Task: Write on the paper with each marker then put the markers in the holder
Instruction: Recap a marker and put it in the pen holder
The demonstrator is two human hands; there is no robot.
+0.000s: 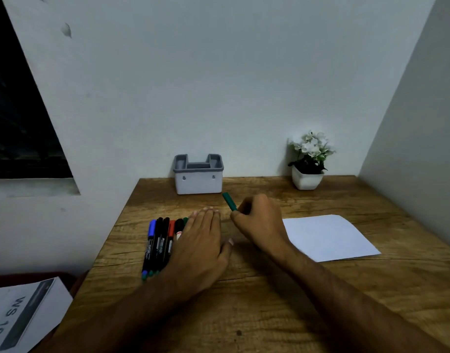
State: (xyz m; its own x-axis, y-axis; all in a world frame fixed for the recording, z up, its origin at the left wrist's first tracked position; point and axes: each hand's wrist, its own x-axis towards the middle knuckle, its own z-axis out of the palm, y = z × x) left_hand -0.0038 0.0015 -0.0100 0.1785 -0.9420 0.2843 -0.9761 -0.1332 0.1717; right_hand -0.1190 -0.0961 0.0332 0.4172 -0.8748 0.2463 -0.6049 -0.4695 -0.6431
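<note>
1. Near left, I see my left hand (198, 240) spread flat on the surface (269, 301), overlapping the row of markers (159, 244).
2. My right hand (259, 222) pinches a green marker (229, 201); paper (328, 238) lies just right.
3. Far back, the holder (198, 174) stands against the wall.

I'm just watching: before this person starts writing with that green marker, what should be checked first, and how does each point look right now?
1. Marker in hand: ok. The right hand grips the green marker.
2. Cap off: cannot tell. Only the marker's far end shows beyond the fingers.
3. Paper ready: ok. The white sheet lies flat on the wooden table, beside the right hand.
4. Paper steadied: not ok. The left hand lies flat over the row of markers, not on the sheet.
5. Holder free: ok. The grey holder stands upright at the wall, no marker showing in it.
</note>
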